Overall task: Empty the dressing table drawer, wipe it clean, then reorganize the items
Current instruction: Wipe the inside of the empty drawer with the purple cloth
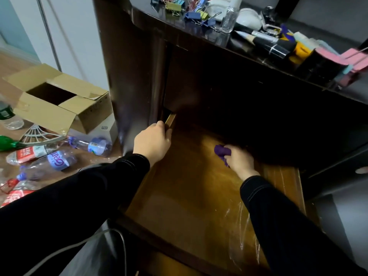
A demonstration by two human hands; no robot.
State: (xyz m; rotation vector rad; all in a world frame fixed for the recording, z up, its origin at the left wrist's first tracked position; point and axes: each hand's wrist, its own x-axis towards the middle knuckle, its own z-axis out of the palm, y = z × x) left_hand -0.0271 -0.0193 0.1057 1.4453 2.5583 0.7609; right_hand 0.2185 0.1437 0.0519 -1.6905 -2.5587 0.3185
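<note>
A person in black sleeves leans over a pulled-out, brown wooden drawer point(189, 196) at centre frame. The left hand point(152, 143) has its fingers curled over the drawer's left side wall. The right hand point(240, 161) has its fingers bunched round a crumpled purple cloth point(221, 152) held against the drawer floor near the back. Clear plastic film point(241, 226) lies wrinkled at the drawer's lower right. Along the top of the frame, the dark glossy tabletop point(179, 26) carries coloured binder clips point(191, 14) and a small clear glass bottle point(229, 18). At left, an open brown cardboard box point(59, 108) sits on the floor among empty plastic bottles point(59, 162), one with a purple label whose white lettering begins "Gan"; the red labels are too blurred to read.
</note>
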